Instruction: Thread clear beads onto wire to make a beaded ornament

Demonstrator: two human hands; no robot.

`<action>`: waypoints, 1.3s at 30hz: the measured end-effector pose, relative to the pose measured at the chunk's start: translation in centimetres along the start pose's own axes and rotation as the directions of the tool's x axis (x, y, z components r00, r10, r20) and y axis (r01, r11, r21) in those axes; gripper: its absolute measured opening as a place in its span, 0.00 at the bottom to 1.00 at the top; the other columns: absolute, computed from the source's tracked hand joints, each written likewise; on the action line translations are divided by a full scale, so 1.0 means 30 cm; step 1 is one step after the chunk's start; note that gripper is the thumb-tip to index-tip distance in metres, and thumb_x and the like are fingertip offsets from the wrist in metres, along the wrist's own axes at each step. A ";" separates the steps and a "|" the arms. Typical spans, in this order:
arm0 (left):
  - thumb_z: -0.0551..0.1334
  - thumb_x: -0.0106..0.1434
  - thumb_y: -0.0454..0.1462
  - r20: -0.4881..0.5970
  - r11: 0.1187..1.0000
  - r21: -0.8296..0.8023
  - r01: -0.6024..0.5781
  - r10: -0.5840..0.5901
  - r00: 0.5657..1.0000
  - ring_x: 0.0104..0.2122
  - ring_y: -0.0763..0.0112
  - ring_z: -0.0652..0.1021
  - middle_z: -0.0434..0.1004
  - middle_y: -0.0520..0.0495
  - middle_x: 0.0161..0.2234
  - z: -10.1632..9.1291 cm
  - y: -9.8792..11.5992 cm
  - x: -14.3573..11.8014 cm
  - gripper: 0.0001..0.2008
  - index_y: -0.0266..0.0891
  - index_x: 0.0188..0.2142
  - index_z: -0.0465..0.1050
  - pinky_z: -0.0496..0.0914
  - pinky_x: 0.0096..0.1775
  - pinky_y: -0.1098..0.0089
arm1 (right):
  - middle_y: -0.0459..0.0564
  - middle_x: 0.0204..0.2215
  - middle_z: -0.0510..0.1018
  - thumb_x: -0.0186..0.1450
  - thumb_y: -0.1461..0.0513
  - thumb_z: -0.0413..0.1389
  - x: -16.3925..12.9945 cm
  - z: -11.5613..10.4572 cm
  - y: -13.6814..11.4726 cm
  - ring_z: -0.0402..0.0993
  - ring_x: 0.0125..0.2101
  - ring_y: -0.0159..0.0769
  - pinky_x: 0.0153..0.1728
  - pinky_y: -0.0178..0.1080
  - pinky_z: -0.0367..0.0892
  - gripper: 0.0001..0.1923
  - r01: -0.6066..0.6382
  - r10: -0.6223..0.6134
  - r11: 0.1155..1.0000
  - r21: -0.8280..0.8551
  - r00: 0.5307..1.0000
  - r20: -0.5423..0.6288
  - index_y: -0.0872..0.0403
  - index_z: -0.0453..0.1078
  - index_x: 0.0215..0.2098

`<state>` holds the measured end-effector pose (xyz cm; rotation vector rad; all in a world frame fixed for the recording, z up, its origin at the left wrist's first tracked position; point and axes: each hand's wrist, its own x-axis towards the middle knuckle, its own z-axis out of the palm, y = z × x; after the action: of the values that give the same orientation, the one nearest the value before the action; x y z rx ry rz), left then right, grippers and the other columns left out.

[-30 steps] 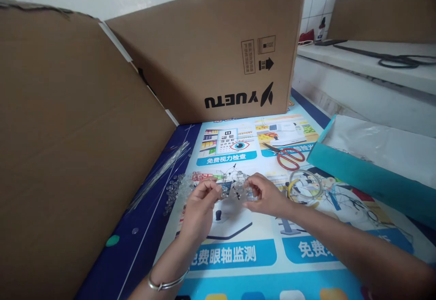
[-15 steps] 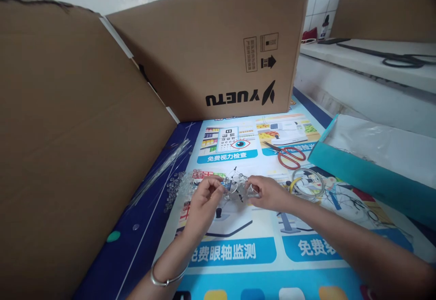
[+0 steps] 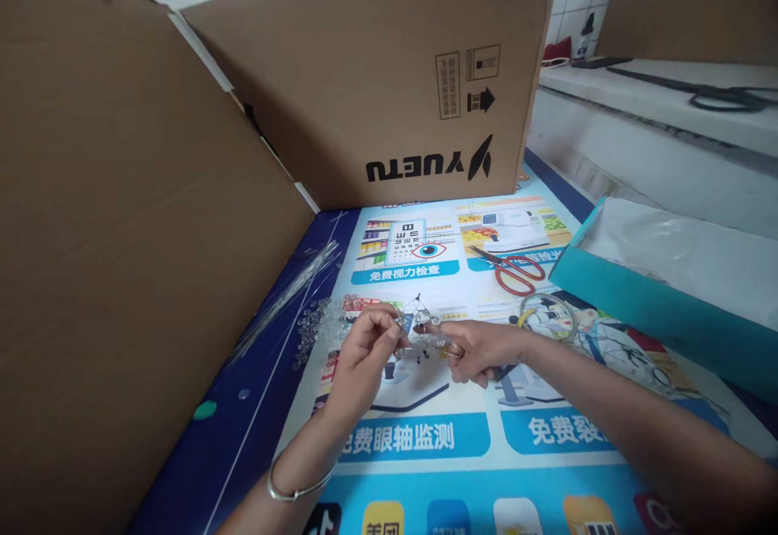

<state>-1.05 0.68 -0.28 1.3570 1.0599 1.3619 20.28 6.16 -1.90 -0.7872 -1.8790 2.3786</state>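
Observation:
My left hand and my right hand meet over a printed poster on the table. Between their fingertips they pinch a small piece of clear beads strung on thin wire, held just above the poster. A silver bangle circles my left wrist. A heap of loose clear beads lies just left of my left hand. A coil of wire lies to the right of my right hand.
Red-handled scissors lie on the poster behind the hands. Large cardboard sheets stand at the left and back. A teal box with clear plastic sits at the right. A bundle of clear rods lies by the left cardboard.
The hands drew slightly closer together on the beadwork. My right forefinger now stretches toward the left hand. The view tilted down a little.

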 end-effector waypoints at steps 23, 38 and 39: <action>0.61 0.56 0.32 0.207 0.999 0.021 0.042 -0.045 0.977 0.34 0.73 0.66 0.59 0.49 0.35 -0.018 0.034 0.006 0.08 0.39 0.32 0.60 0.64 0.37 0.70 | 0.43 0.26 0.74 0.57 0.62 0.59 0.009 0.041 0.025 0.74 0.20 0.27 0.15 0.24 0.62 0.35 0.158 -0.150 0.983 0.097 0.985 -0.079 0.48 0.49 0.59; 0.62 0.55 0.31 0.173 0.978 -0.166 0.128 -0.099 0.980 0.36 0.74 0.66 0.58 0.51 0.36 0.000 -0.006 0.011 0.10 0.40 0.32 0.60 0.66 0.41 0.67 | 0.45 0.26 0.76 0.57 0.59 0.59 0.015 0.046 0.034 0.73 0.19 0.28 0.15 0.26 0.62 0.40 0.160 -0.149 0.983 0.087 0.982 -0.118 0.47 0.43 0.62; 0.62 0.55 0.31 0.169 0.971 -0.195 0.139 -0.106 0.980 0.35 0.74 0.66 0.58 0.51 0.36 0.005 -0.008 0.010 0.10 0.41 0.32 0.60 0.66 0.42 0.67 | 0.45 0.26 0.76 0.57 0.59 0.59 0.016 0.047 0.035 0.73 0.20 0.28 0.15 0.26 0.62 0.41 0.156 -0.145 0.984 0.084 0.982 -0.120 0.48 0.43 0.62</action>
<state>-0.89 1.03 -0.44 1.2041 0.8574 1.2162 19.64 4.74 -2.82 -0.7288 -1.7068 2.2608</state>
